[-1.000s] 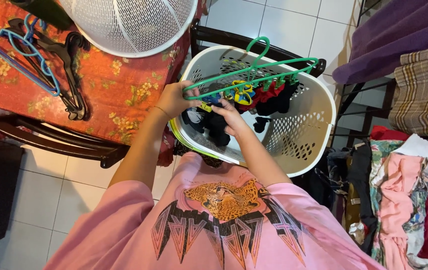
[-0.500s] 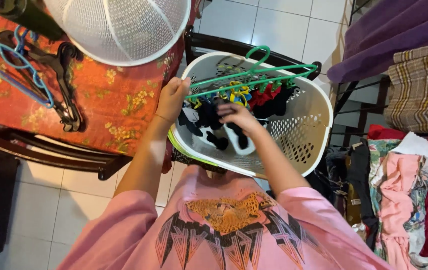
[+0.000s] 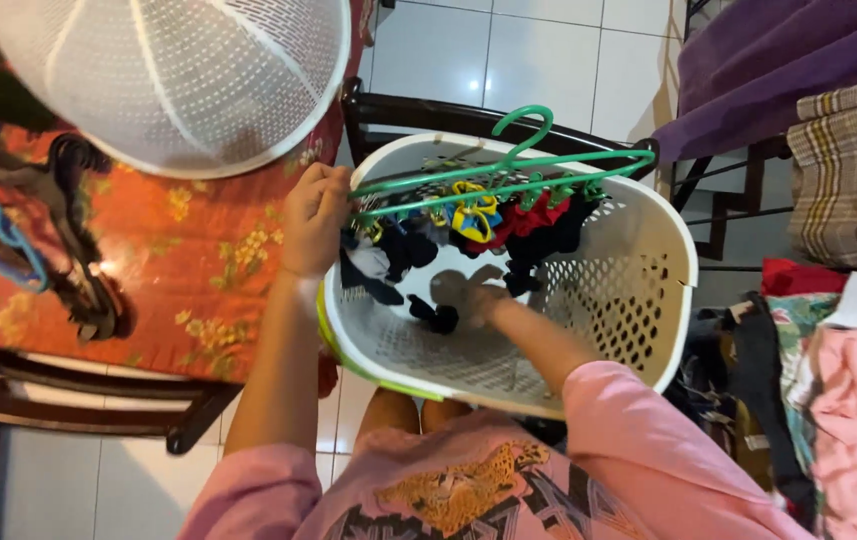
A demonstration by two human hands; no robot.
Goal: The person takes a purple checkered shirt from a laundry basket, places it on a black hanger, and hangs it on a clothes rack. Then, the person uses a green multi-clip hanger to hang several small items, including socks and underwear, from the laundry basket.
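Note:
My left hand [image 3: 313, 215] grips the left end of a green clip hanger [image 3: 508, 170] and holds it over a white laundry basket [image 3: 670, 250]. Small dark and red garments [image 3: 533, 225] hang from the hanger's yellow, blue and green clips. My right hand [image 3: 483, 300] reaches down inside the basket. Its fingers are at a small dark piece of clothing [image 3: 438, 318] lying on the basket's bottom. Whether the fingers have closed on that piece is unclear.
A white mesh dome [image 3: 168, 80] and a bunch of dark and blue hangers [image 3: 58, 230] lie on the red floral tablecloth [image 3: 208, 260] at left. A dark wooden chair [image 3: 428, 110] bears the basket. Piled clothes [image 3: 838, 380], a purple cloth [image 3: 778, 70] and a plaid cloth [image 3: 853, 170] are at right.
My right hand has dropped from the clips under the hanger to the bottom of the basket. My left hand keeps its hold on the hanger. The view has shifted closer over the basket.

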